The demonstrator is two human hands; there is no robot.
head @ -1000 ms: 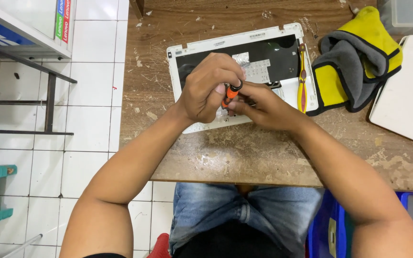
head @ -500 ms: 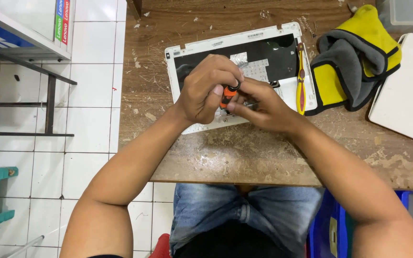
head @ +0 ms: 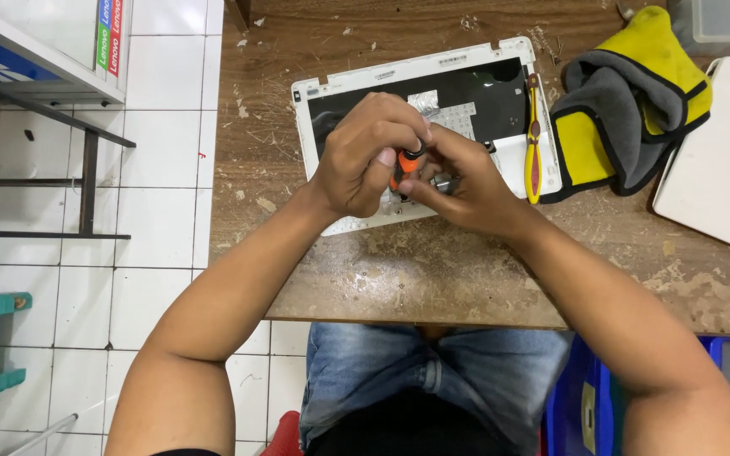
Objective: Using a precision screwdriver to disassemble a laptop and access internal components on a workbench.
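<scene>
Moved since last frame: barely anything, both hands sit over the same spot and the orange handle has only tipped a touch more upright
Left hand (head: 363, 156): curled down over the top of the orange-handled screwdriver (head: 404, 163), fingers clenched round its black cap
Right hand (head: 466, 181): fingertips pinching low by the shaft, with a small silvery bit (head: 443, 181) showing between them, can't tell what it is
Where the work is: opened white laptop base (head: 331, 84) on the worn wooden table (head: 466, 279), dark insides exposed
Nearby: yellow-handled tool (head: 533, 135) resting on the base's right edge, yellow and grey cloth (head: 627, 101) beside it
Risk: tip could slip and gouge the insides if pushed off-angle
Risk 2: I'd guess a small loose part could get lost among the table's chips and debris
</scene>
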